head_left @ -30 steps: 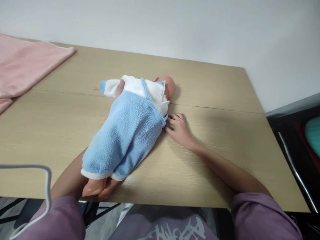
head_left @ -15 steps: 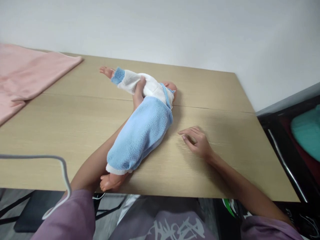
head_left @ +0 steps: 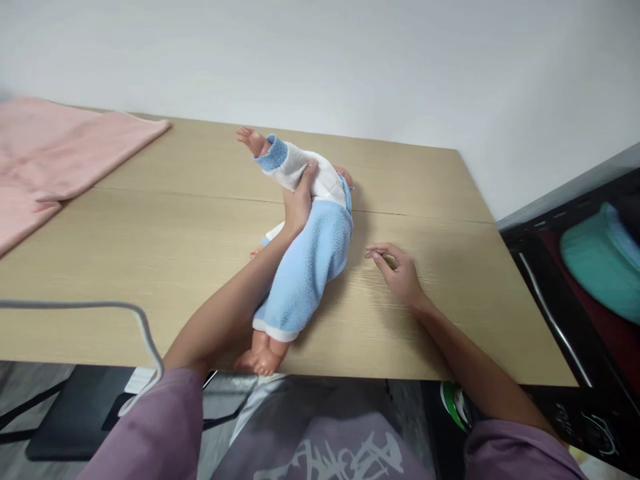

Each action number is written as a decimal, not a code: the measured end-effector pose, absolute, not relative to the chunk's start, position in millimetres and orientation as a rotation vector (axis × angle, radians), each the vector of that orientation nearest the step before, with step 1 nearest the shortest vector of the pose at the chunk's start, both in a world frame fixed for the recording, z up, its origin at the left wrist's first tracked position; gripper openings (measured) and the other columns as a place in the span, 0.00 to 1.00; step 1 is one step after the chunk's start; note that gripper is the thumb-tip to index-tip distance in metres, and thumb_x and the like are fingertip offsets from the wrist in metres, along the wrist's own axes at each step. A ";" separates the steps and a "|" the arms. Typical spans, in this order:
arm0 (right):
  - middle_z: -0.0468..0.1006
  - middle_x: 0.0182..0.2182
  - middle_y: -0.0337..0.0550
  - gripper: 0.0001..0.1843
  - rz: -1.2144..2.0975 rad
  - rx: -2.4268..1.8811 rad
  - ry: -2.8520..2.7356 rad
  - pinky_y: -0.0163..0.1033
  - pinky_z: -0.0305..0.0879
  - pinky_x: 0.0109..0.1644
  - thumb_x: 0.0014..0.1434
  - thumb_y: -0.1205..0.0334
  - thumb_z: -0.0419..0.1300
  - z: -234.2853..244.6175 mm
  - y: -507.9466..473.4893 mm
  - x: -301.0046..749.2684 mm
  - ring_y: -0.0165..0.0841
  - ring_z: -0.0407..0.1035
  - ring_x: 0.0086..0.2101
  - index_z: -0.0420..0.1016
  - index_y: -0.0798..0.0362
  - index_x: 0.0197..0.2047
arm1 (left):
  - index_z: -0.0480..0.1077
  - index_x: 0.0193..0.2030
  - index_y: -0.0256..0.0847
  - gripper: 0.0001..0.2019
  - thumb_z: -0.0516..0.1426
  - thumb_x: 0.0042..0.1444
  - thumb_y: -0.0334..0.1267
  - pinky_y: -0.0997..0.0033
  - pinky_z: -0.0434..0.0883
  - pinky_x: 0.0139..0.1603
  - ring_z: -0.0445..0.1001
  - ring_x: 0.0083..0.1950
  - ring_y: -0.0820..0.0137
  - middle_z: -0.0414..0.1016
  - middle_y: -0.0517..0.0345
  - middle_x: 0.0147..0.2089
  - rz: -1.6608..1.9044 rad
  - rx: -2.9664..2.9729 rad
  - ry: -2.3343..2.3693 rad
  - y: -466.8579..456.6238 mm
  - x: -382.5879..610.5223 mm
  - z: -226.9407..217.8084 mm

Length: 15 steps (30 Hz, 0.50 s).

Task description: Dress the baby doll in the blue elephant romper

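A baby doll [head_left: 313, 267] in fuzzy blue trousers and a white top with blue cuffs is tilted on its side over the table. My left hand [head_left: 300, 193] grips it around the upper body, thumb over the white sleeve and the other fingers hidden behind. One doll arm points up and left; its feet hang near the table's front edge. Most of the doll's head is hidden behind its shoulder. To the right of the doll, apart from it, my right hand [head_left: 397, 270] hovers low over the table with thumb and index finger close together, and nothing visible in them.
The wooden table [head_left: 200, 227] meets a white wall behind. A pink blanket [head_left: 75, 153] lies at the left. A white cable [head_left: 100, 305] crosses the lower left. At the right, a teal container [head_left: 600, 260] sits on a dark rack. A black chair seat [head_left: 75, 413] is below the table.
The doll has shifted right and turned further onto its side in my left hand, and its other arm now shows behind my forearm. My right hand's fingers have drawn closer together.
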State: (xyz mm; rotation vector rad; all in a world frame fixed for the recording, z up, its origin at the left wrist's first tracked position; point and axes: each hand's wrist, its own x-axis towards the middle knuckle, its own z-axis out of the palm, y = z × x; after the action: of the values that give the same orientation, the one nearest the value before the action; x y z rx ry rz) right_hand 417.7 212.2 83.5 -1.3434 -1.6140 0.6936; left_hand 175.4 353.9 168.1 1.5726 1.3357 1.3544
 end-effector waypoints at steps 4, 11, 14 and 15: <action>0.91 0.44 0.47 0.16 0.742 -1.366 -1.594 0.54 0.79 0.60 0.76 0.46 0.63 80.5 214.7 417.8 0.45 0.86 0.48 0.86 0.47 0.53 | 0.77 0.68 0.30 0.65 0.29 0.58 0.86 0.64 0.69 0.69 0.73 0.78 0.73 0.85 0.58 0.69 1.259 1.532 1.562 348.8 181.8 176.4; 0.90 0.46 0.47 0.21 0.826 -1.358 -1.570 0.51 0.77 0.61 0.78 0.40 0.62 76.2 219.6 422.4 0.44 0.84 0.49 0.85 0.47 0.55 | 0.81 0.60 0.37 0.39 0.56 0.69 0.74 0.56 0.76 0.71 0.84 0.67 0.58 0.88 0.48 0.64 1.488 1.552 1.232 351.9 201.5 151.1; 0.89 0.48 0.48 0.24 0.853 -1.327 -1.556 0.52 0.77 0.62 0.78 0.36 0.60 73.0 223.4 424.6 0.44 0.83 0.50 0.85 0.46 0.55 | 0.81 0.54 0.41 0.28 0.61 0.72 0.66 0.53 0.78 0.70 0.86 0.63 0.53 0.89 0.46 0.60 1.465 1.633 1.166 350.9 208.0 143.5; 0.89 0.49 0.49 0.26 0.877 -1.326 -1.535 0.52 0.78 0.61 0.78 0.33 0.59 71.8 225.5 425.4 0.44 0.82 0.50 0.84 0.46 0.56 | 0.80 0.56 0.42 0.27 0.61 0.72 0.65 0.52 0.78 0.71 0.85 0.64 0.52 0.89 0.45 0.61 1.452 1.681 1.151 349.6 210.0 142.9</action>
State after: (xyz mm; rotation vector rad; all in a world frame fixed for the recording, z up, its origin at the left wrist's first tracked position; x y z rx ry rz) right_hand 425.4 225.5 71.8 -1.3258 -1.5349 0.8767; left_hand 210.0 349.6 142.9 1.6807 1.1509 1.4520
